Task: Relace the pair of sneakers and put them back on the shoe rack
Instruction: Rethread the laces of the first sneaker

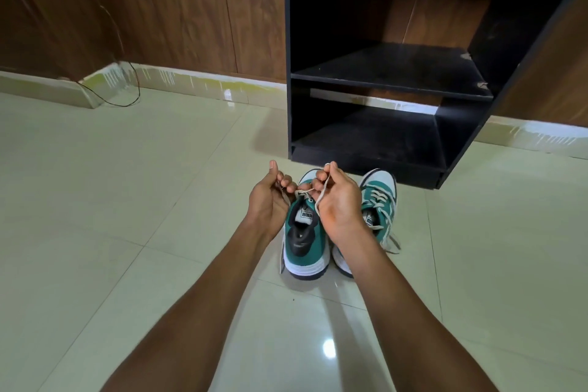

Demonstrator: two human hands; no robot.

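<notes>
Two green and white sneakers stand side by side on the floor, heels toward me. Over the left sneaker (302, 242) both hands hold the ends of its cream lace (307, 191), which crosses between them above the tongue. My left hand (270, 200) pinches one end at the left. My right hand (337, 200) grips the other end, a strand hanging down past its palm. The right sneaker (380, 200) is laced, with loose ends trailing onto the floor; my right forearm hides its heel. Just beyond the sneakers stands the black shoe rack (381, 79), its shelves bare.
Glossy cream floor tiles (127, 200) spread all around. A wood-panelled wall (159, 9) runs behind, with a pale skirting board. A thin black cable (127, 86) loops down onto the floor at the far left.
</notes>
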